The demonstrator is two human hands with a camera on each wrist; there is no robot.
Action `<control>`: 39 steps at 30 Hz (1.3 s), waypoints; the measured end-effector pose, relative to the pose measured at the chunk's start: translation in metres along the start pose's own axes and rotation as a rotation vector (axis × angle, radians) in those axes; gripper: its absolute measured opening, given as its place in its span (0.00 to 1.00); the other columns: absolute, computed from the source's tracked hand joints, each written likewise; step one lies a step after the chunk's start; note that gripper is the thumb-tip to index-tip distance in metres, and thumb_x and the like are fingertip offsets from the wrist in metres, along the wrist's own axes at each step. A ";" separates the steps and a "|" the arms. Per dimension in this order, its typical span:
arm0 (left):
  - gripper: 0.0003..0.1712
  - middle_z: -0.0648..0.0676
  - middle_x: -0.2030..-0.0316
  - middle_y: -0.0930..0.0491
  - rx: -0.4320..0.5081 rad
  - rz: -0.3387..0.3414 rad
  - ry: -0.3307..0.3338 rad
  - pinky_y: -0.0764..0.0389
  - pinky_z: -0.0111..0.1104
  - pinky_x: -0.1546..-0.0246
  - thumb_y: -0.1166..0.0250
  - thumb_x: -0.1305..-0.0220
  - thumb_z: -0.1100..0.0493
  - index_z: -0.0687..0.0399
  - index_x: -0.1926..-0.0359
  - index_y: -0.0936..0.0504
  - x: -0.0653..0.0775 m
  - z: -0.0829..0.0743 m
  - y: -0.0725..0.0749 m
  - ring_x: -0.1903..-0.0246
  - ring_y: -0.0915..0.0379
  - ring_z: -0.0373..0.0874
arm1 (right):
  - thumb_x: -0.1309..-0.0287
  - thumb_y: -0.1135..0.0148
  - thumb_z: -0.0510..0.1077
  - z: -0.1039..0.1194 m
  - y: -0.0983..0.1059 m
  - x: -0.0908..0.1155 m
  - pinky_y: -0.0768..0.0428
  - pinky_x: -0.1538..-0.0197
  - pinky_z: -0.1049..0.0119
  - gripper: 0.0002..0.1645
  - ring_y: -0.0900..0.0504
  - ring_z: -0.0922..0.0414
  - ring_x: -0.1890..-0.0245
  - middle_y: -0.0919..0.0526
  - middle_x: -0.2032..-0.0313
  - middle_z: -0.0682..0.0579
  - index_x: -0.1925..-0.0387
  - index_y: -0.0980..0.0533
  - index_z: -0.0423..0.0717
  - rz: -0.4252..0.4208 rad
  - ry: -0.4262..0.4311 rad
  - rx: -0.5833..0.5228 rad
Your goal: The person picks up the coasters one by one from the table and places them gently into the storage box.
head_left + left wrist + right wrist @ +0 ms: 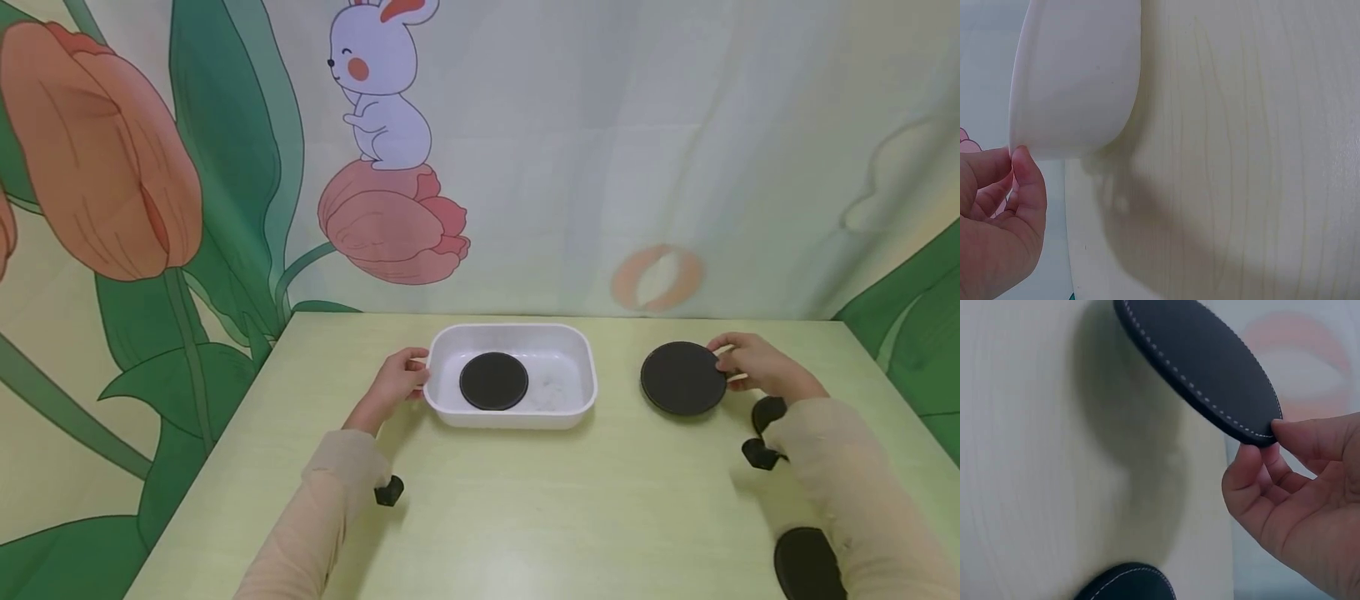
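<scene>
A white rectangular tray (517, 421) stands on the table, its left rim pinched between the thumb and fingers of my left hand (393, 383). In the left wrist view that hand (1007, 219) grips the edge of the tray (1079, 75). Inside the tray, toward its left side, lies a round black coaster (493, 381). To the right of the tray, my right hand (761, 364) pinches another black coaster (682, 378) by its right edge. The right wrist view shows this coaster (1204, 362), white-stitched along its border, tilted and raised above the table, with the hand (1310, 494) at its edge.
Another black coaster (810, 565) lies near the front right, partly covered by my right sleeve (862, 483). A dark rounded piece (767, 410) shows beside that sleeve. Behind the table (525, 508) hangs a printed curtain (570, 167) with tulips and a rabbit.
</scene>
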State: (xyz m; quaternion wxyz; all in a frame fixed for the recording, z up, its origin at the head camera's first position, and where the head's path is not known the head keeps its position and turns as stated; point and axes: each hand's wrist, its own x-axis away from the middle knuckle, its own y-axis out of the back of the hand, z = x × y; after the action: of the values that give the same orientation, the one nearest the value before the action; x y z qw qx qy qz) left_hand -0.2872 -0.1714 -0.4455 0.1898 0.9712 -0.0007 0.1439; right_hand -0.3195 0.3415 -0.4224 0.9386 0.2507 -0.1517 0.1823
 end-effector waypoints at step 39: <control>0.22 0.58 0.59 0.31 0.022 0.003 -0.008 0.23 0.29 0.70 0.46 0.40 0.66 0.57 0.43 0.35 0.000 0.002 0.001 0.66 0.29 0.46 | 0.45 0.53 0.29 0.092 -0.098 -0.009 0.23 0.74 0.71 0.11 0.25 0.62 0.79 0.27 0.75 0.56 0.59 0.36 0.42 0.096 0.155 -0.438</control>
State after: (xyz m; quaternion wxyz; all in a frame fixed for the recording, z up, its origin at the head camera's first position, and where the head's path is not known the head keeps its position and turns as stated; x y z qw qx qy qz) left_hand -0.2864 -0.1726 -0.4467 0.1790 0.9738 -0.0011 0.1403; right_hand -0.3048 0.2116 -0.3900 0.9696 0.0190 -0.1267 0.2084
